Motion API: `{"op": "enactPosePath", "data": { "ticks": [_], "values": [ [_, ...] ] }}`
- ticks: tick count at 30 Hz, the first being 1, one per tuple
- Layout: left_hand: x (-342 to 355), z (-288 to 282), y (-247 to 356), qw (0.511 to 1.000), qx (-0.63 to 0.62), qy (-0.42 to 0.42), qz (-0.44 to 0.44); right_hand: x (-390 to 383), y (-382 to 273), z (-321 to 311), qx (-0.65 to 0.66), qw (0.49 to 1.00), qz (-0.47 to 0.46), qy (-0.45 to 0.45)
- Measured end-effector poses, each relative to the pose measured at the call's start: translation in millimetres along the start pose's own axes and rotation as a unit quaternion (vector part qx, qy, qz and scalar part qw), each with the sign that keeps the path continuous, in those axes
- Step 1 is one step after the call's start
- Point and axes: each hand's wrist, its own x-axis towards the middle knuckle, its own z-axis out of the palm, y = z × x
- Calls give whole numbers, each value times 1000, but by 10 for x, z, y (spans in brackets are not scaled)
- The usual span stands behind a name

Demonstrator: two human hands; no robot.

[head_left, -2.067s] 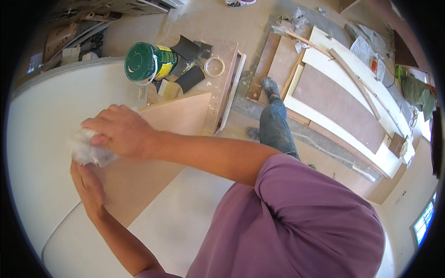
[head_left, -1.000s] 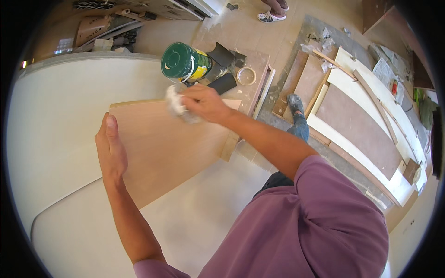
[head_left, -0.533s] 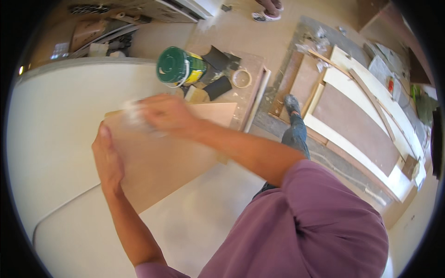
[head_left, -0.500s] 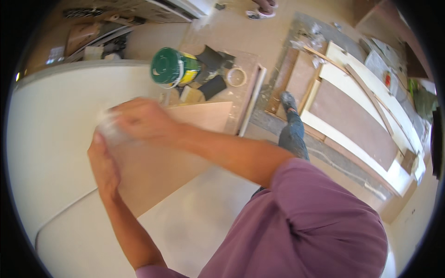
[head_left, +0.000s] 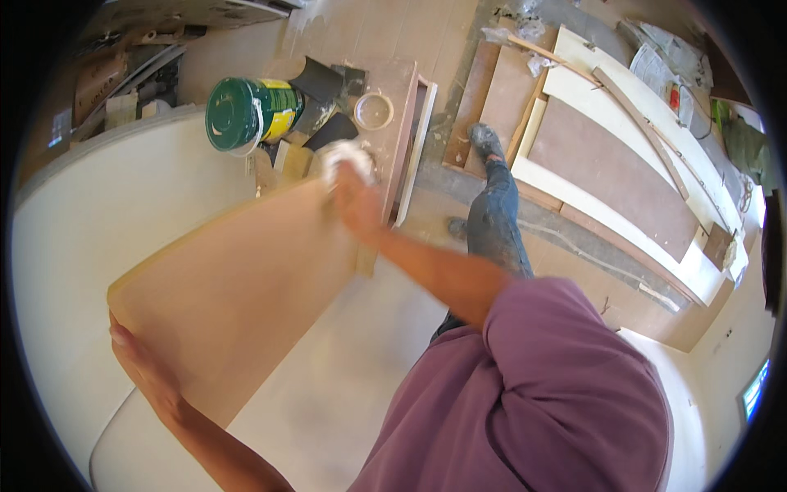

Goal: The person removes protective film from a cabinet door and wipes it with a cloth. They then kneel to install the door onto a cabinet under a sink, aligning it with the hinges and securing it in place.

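Note:
A light-brown wooden board [head_left: 229, 287] is tilted in front of me, its long pale edge running from lower left to upper right. My left hand [head_left: 149, 369] grips the board's lower-left corner, thumb at the edge and fingers partly hidden behind it. My right hand [head_left: 358, 201] is closed on a crumpled white cloth [head_left: 348, 156], pressed at the board's far right corner; motion blurs both hand and cloth. Beneath the board is a smooth white surface [head_left: 344, 369].
Beyond the board, a worn wooden bench [head_left: 389, 102] holds a green-and-yellow bucket [head_left: 234, 115], dark curved pieces [head_left: 318, 79] and a tape roll [head_left: 374, 111]. Panels and wood strips [head_left: 615, 168] lie on the floor at right. A white panel [head_left: 82, 221] stretches along the left.
My right hand has swept the cloth from the board's left end to its far right corner. The left hand has shifted onto the lower-left corner, and the board is tilted differently.

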Motion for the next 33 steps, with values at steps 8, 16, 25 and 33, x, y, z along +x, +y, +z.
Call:
{"op": "enactPosePath", "data": {
  "ticks": [8, 16, 25, 33],
  "values": [
    [-80, 11, 46, 996, -88, -28, -10, 60, -2474, 47, 258, 906, -334, 9],
    [-73, 51, 138, 1000, 17, 1, 25, 494, -748, -357, 136, 956, -103, -238],
    [-188, -108, 93, 995, -31, -44, 81, 288, -3143, 24, 406, 843, -319, -150],
    [-122, -125, 160, 996, -32, -12, 80, 504, -1949, -299, 154, 938, -127, -282]
  ]
}}
